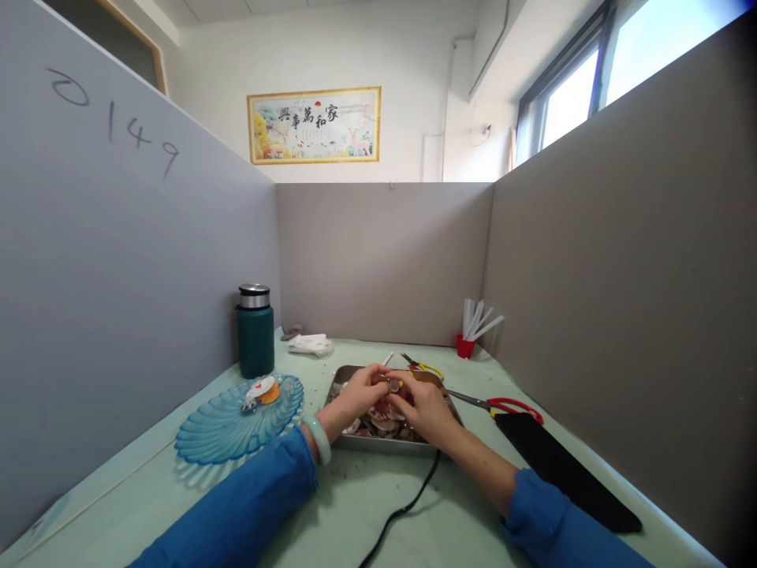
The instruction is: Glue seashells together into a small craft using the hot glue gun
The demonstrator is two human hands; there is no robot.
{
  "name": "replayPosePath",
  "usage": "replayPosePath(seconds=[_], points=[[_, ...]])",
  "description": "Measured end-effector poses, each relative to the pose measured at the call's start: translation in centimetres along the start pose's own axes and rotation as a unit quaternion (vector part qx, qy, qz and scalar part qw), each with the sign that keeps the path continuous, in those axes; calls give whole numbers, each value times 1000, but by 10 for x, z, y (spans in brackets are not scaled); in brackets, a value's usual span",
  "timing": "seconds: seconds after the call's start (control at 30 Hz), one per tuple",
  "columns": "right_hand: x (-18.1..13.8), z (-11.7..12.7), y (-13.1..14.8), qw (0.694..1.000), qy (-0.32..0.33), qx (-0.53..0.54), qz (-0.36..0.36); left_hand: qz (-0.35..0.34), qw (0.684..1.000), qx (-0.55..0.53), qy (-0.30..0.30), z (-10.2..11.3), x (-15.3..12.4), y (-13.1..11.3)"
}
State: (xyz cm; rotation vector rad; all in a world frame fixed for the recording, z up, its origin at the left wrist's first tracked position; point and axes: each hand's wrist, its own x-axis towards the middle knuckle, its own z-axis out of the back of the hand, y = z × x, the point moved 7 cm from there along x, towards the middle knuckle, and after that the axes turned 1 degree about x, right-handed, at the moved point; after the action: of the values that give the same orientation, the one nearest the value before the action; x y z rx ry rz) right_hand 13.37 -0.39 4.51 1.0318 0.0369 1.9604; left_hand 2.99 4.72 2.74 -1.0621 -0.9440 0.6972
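Both hands meet over a metal tray [378, 446] filled with shell-like pieces [384, 422]. Between the fingertips is a small round grey-brown piece [394, 386], its exact kind too small to make out. My left hand [367, 388] pinches it from the left, thumb and fingers closed. My right hand [424, 404] has its fingers and thumb curled around the right side of it. A bit of yellow shows behind the fingers, mostly hidden. An orange-brown item [436, 382] lies at the tray's right rear, partly covered by my right hand.
At left are a blue scalloped plate [206, 430] bearing small decorated pieces [260, 390] and a green bottle [255, 341]. Red-handled scissors [512, 406], yellow-handled scissors [429, 368], a black flat item [561, 469] and a red cup [465, 347] of white sticks are right. A black cord [408, 509] runs forward.
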Motion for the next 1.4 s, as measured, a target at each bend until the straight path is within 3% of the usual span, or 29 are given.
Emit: replayPosePath(seconds=[0.6, 1.07, 1.4], points=[[1, 6, 0, 999, -17, 35, -20, 18, 999, -48, 13, 0, -4, -2], [0, 2, 0, 1000, -9, 16, -6, 27, 999, -33, -15, 0, -5, -4], [1, 3, -1, 1000, -14, 17, -18, 20, 999, -27, 5, 0, -4, -3]])
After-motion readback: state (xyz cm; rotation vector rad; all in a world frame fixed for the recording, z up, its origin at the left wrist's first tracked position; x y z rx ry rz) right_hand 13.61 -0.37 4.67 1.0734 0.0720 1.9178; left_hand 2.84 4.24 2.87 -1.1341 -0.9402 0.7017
